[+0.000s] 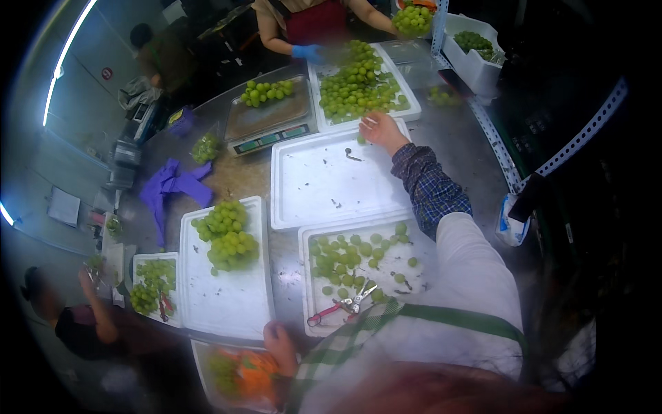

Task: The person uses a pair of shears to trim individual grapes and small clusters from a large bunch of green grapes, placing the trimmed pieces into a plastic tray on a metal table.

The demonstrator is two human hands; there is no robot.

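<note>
At the bottom centre of the frame, our left hand rests beside the near corner of the long tray; its fingers look curled, and we cannot tell whether they hold anything. Grape bunches lie in that tray. Right of it, single grapes surround the clippers in the near tray. Beyond, at centre, the middle tray offers us a broad bare stretch, littered with scraps. Our right hand crosses its far rim at upper centre, fingers bent and fairly narrow; their grip is unclear. Heaped grapes fill the far tray just past them. We judge the step to be picking there; next calls for a gentle hold and a lift over the rim, minding the scale at left and the co-worker's gloved hand beyond.
</note>
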